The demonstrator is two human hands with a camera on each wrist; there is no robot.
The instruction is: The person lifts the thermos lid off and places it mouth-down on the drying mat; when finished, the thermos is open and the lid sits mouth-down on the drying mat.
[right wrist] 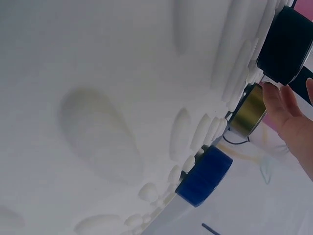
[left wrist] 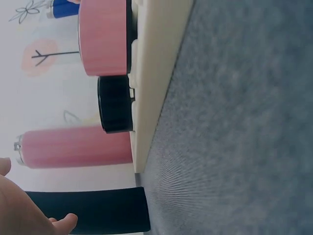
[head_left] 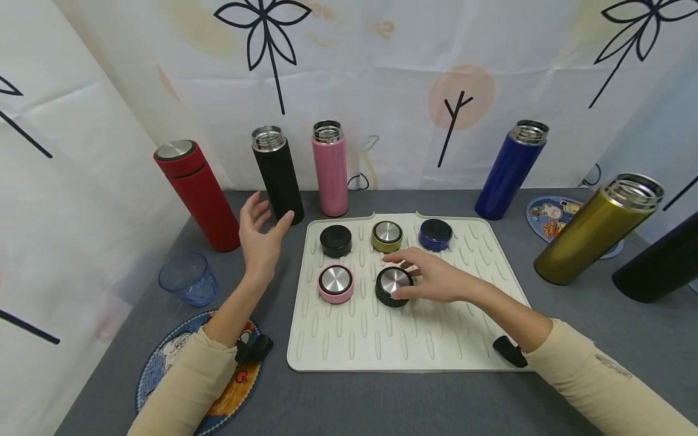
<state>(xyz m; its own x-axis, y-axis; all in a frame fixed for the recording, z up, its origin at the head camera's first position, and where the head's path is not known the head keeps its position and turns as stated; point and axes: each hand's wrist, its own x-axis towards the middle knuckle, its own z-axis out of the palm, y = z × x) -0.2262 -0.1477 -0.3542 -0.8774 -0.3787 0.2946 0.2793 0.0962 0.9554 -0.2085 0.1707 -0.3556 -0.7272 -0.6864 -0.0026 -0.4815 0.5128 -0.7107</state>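
Note:
My left hand [head_left: 260, 242] is raised in front of the black bottle [head_left: 278, 178], thumb and fingers spread apart, holding nothing. In the left wrist view, part of that hand [left wrist: 24, 210] overlaps the black bottle [left wrist: 107, 210]. Over the white drying mat [head_left: 349, 339], my right hand [head_left: 436, 275] reaches to the black lid with a silver top [head_left: 395, 284]. Its thumb is at the lid's near edge, and the fingers extend past the far side. The right wrist view has the fingers [right wrist: 281, 105] beside this dark lid [right wrist: 286, 44]; firm contact is unclear.
Also on the mat are an all-black lid [head_left: 335, 241], a pink lid [head_left: 335, 283], a gold lid [head_left: 387, 236] and a blue lid [head_left: 435, 234]. Around it stand red [head_left: 199, 197], pink [head_left: 330, 172], blue [head_left: 509, 172] and gold [head_left: 594, 230] bottles, plus a blue glass [head_left: 189, 280].

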